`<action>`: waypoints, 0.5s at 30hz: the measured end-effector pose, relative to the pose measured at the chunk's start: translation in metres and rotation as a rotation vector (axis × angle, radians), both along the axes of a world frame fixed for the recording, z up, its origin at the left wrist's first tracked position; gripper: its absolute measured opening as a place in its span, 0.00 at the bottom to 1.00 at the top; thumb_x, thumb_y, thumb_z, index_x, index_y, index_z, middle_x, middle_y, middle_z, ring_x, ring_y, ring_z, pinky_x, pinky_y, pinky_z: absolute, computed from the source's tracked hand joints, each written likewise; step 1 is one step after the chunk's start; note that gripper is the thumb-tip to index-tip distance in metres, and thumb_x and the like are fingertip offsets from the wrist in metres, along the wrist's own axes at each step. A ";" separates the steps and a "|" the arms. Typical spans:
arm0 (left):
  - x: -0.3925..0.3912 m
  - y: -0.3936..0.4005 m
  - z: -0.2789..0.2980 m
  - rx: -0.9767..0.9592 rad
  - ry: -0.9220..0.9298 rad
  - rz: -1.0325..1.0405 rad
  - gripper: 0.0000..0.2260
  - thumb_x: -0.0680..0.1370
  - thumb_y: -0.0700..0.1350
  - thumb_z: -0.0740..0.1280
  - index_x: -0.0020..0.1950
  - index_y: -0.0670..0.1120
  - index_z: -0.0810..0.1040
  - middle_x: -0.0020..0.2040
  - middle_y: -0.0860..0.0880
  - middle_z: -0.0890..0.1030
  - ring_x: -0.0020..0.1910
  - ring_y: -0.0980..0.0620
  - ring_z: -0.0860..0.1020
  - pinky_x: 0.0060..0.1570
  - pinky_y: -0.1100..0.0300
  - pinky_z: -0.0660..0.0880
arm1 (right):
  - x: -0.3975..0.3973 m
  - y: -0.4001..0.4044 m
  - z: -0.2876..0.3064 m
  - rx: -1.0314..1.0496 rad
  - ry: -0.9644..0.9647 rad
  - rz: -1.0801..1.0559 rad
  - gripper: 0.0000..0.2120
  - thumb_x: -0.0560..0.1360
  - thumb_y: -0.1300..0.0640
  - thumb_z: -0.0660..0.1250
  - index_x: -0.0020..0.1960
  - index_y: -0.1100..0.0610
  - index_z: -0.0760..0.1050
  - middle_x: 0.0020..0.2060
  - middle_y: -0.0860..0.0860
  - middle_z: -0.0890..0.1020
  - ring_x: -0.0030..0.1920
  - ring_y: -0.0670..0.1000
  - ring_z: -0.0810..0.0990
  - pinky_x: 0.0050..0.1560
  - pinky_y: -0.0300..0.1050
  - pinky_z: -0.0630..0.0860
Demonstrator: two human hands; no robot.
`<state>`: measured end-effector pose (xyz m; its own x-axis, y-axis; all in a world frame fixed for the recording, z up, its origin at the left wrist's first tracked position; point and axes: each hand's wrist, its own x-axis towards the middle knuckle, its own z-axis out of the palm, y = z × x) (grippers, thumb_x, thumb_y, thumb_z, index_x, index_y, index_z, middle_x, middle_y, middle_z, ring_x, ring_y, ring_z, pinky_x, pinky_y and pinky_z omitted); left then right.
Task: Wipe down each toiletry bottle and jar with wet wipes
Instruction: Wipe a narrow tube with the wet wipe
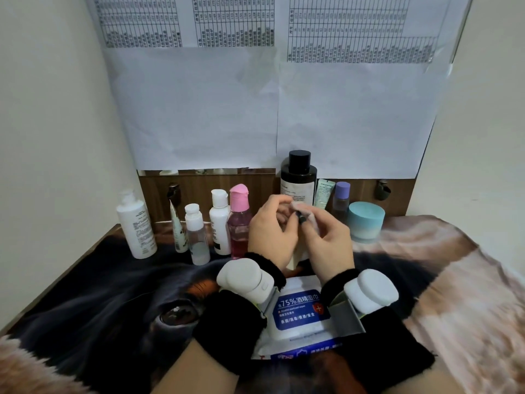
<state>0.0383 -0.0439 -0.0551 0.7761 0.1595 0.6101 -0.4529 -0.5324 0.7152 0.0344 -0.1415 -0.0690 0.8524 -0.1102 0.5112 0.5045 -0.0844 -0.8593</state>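
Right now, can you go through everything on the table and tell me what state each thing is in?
Left hand: closed on a small item with a dark tip.
Right hand: pressing a wet wipe against that item.
Wipes pack: lying flat; flap state unclear.
Dark bottle: upright, capped.
Pink bottle: upright, capped.
Tall white bottle: upright, capped.
Blue jar: upright, lid on.
Purple-capped bottle: upright, capped.

Row of bottles (199, 223) blocks the left rear; wipes pack (301, 311) occupies near centre; cloth (454, 280) at right lies open.
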 end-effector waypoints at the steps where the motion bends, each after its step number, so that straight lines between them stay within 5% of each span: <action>1: 0.000 0.000 -0.001 0.010 -0.007 0.021 0.10 0.74 0.37 0.67 0.54 0.45 0.76 0.44 0.48 0.80 0.39 0.53 0.76 0.43 0.62 0.75 | -0.001 0.001 0.000 -0.044 -0.009 -0.009 0.14 0.74 0.69 0.62 0.54 0.56 0.81 0.52 0.50 0.83 0.54 0.39 0.79 0.60 0.31 0.71; 6: -0.001 0.003 0.002 0.032 0.061 0.060 0.09 0.72 0.38 0.67 0.51 0.47 0.75 0.44 0.49 0.80 0.37 0.52 0.76 0.43 0.59 0.77 | -0.001 0.001 -0.003 -0.105 0.005 -0.058 0.16 0.73 0.70 0.63 0.55 0.56 0.81 0.51 0.50 0.84 0.54 0.43 0.80 0.59 0.33 0.73; 12: -0.003 0.003 0.003 0.161 0.220 -0.012 0.07 0.71 0.44 0.70 0.48 0.46 0.79 0.43 0.52 0.81 0.45 0.53 0.79 0.50 0.58 0.76 | 0.006 -0.004 -0.004 -0.102 0.071 -0.175 0.16 0.73 0.68 0.64 0.55 0.53 0.81 0.47 0.48 0.83 0.49 0.44 0.79 0.49 0.23 0.71; 15: -0.006 0.006 0.005 0.213 0.292 -0.073 0.10 0.69 0.45 0.71 0.49 0.46 0.79 0.43 0.53 0.80 0.44 0.54 0.78 0.49 0.62 0.75 | 0.006 -0.005 -0.003 -0.089 0.100 -0.188 0.17 0.73 0.68 0.63 0.55 0.53 0.81 0.47 0.49 0.83 0.49 0.44 0.79 0.52 0.28 0.73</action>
<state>0.0324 -0.0378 -0.0504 0.9271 -0.0097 0.3747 -0.2883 -0.6574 0.6962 0.0402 -0.1462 -0.0719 0.8682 -0.2301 0.4396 0.3851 -0.2461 -0.8895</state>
